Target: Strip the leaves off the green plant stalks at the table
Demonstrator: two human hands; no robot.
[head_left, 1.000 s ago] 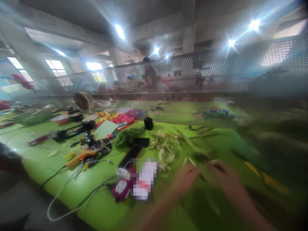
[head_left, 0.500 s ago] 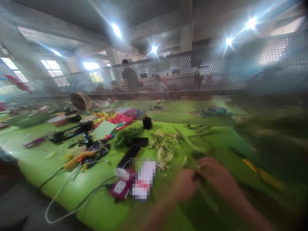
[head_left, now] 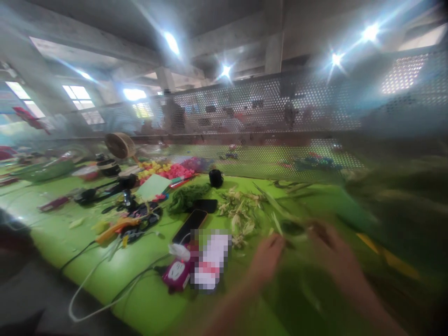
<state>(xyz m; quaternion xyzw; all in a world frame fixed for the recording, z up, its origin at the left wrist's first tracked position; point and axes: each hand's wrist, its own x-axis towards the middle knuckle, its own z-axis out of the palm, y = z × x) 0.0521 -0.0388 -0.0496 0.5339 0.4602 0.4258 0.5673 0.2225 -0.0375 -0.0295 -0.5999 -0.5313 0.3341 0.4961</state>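
My left hand (head_left: 268, 256) is closed in a pinch over the green table, right of centre. A thin pale-green strip (head_left: 277, 224), like a piece of artificial leaf, sticks up from its fingertips. To its right, my right hand (head_left: 325, 242) is curled and blurred, apart from the left; what its fingers hold, if anything, is unclear. Between the hands and just beyond them is a dark round object (head_left: 292, 227), too blurred to name. Left of the hands lies a pile of pale yellow-green artificial flowers (head_left: 241, 212), with a long green leaf (head_left: 275, 200) beside it.
Phones (head_left: 191, 225), a purple case (head_left: 177, 275) and cables lie on the green table (head_left: 115, 266) to the left. Behind are a black roll (head_left: 216, 178), green netting (head_left: 185, 198), a pink and yellow pile (head_left: 168, 171) and a fan (head_left: 120, 145). A perforated screen (head_left: 238, 112) runs along the back.
My hands were together and have come apart, the right moving to the right and the left slightly left. The pale strip now stands up clearly at the left fingertips.
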